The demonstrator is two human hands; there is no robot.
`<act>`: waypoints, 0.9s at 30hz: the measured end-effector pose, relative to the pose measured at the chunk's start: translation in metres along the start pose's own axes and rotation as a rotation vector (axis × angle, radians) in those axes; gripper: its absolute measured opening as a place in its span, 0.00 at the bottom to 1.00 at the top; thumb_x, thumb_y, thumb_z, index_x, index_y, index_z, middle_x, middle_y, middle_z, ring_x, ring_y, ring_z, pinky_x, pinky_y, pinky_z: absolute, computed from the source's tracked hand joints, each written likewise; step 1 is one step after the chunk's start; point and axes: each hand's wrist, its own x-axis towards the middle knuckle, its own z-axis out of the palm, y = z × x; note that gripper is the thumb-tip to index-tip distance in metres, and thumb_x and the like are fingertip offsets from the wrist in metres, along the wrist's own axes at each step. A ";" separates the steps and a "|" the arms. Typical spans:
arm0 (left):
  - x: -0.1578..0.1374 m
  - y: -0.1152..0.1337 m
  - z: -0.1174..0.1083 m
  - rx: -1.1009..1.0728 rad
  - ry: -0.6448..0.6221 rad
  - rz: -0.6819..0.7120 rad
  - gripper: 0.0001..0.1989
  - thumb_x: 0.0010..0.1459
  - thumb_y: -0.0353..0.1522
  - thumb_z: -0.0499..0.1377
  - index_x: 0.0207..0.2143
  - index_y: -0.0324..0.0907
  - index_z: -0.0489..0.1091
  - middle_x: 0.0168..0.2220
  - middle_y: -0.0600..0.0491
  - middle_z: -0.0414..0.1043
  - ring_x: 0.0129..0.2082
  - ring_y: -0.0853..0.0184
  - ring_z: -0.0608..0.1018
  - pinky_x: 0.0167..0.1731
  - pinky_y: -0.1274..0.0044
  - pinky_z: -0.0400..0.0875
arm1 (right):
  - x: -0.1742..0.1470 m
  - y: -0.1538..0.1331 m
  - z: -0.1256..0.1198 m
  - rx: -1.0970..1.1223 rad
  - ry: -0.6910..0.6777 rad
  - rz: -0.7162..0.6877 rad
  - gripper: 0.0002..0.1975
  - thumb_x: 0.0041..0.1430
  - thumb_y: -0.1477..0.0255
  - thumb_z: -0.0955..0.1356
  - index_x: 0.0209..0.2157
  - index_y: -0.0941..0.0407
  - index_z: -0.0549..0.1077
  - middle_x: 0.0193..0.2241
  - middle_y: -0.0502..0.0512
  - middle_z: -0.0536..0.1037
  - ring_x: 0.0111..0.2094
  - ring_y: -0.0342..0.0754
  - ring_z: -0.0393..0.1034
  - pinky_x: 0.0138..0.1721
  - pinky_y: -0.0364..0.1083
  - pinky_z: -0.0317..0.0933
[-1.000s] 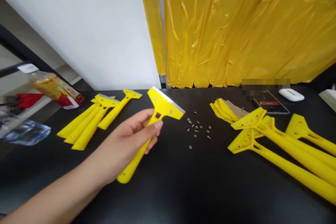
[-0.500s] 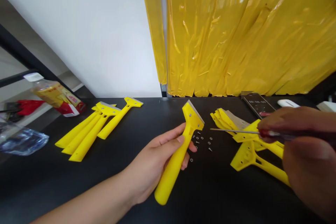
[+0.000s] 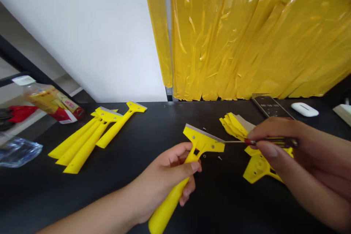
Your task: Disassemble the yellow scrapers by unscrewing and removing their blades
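Note:
My left hand (image 3: 171, 175) is wrapped round the handle of a yellow scraper (image 3: 204, 142), whose head has a metal blade edge and two screws. Between thumb and fingers, my right hand (image 3: 298, 161) pinches a small screwdriver (image 3: 274, 141) with a red-and-dark handle. Its thin shaft points left, and its tip appears at the right part of the scraper's head; whether it touches cannot be seen. Under and behind the head lie a loose screw (image 3: 219, 158) and a nut (image 3: 204, 156); others are hidden. Yellow scraper parts (image 3: 256, 168) lie partly behind my right hand.
Several yellow scrapers (image 3: 85, 142) with blades lie at the left of the black table (image 3: 109, 193). A tilted bottle (image 3: 55, 102) and clear plastic (image 3: 19, 151) are at the far left. A phone (image 3: 270, 106) and a white case (image 3: 305, 109) sit at the back right.
The scraper in my left hand has turned clockwise and come lower, its blade now facing up. My right hand has moved left and the screwdriver tip has come to the scraper's head.

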 end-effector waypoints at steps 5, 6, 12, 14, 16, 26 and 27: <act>0.000 0.001 0.000 0.018 0.007 -0.017 0.11 0.68 0.38 0.68 0.44 0.41 0.74 0.41 0.52 0.74 0.23 0.77 0.73 0.22 0.82 0.73 | 0.003 0.008 -0.001 0.025 -0.092 -0.034 0.07 0.73 0.60 0.69 0.48 0.41 0.79 0.36 0.46 0.85 0.31 0.47 0.81 0.27 0.41 0.73; 0.000 0.001 0.000 0.010 0.011 -0.024 0.10 0.68 0.38 0.69 0.43 0.41 0.75 0.40 0.53 0.74 0.23 0.77 0.73 0.21 0.82 0.72 | 0.002 0.008 0.000 0.027 -0.102 -0.052 0.06 0.73 0.60 0.69 0.48 0.41 0.79 0.37 0.46 0.85 0.33 0.47 0.82 0.31 0.41 0.75; -0.001 0.002 0.000 -0.039 0.009 -0.039 0.08 0.69 0.36 0.69 0.43 0.41 0.76 0.39 0.54 0.72 0.22 0.78 0.71 0.20 0.84 0.69 | 0.002 0.008 0.003 0.023 -0.124 -0.067 0.07 0.73 0.61 0.70 0.49 0.42 0.78 0.38 0.45 0.84 0.34 0.45 0.80 0.38 0.40 0.75; -0.001 0.002 -0.001 -0.058 0.005 -0.042 0.07 0.69 0.35 0.69 0.44 0.41 0.77 0.40 0.54 0.72 0.23 0.78 0.70 0.20 0.84 0.68 | 0.002 0.008 0.003 0.021 -0.122 -0.077 0.08 0.72 0.61 0.70 0.51 0.42 0.79 0.39 0.45 0.85 0.35 0.46 0.81 0.39 0.41 0.76; -0.001 0.003 -0.001 -0.074 0.013 -0.050 0.07 0.69 0.35 0.69 0.44 0.41 0.77 0.40 0.54 0.71 0.23 0.78 0.70 0.20 0.84 0.67 | -0.001 0.008 0.003 0.012 -0.108 -0.072 0.10 0.72 0.62 0.71 0.52 0.42 0.79 0.41 0.45 0.86 0.36 0.47 0.82 0.42 0.43 0.77; -0.003 0.002 0.000 -0.176 0.018 -0.082 0.08 0.66 0.33 0.72 0.41 0.42 0.76 0.36 0.56 0.69 0.22 0.78 0.69 0.20 0.84 0.63 | 0.000 0.005 0.000 -0.063 -0.135 -0.116 0.09 0.71 0.63 0.70 0.51 0.42 0.78 0.37 0.46 0.84 0.35 0.51 0.82 0.36 0.46 0.77; -0.003 0.002 -0.001 -0.181 0.020 -0.082 0.08 0.66 0.33 0.72 0.41 0.42 0.76 0.35 0.56 0.70 0.22 0.78 0.68 0.19 0.84 0.63 | 0.001 0.004 0.000 -0.075 -0.138 -0.129 0.09 0.71 0.63 0.69 0.51 0.42 0.77 0.36 0.46 0.85 0.35 0.52 0.82 0.35 0.47 0.77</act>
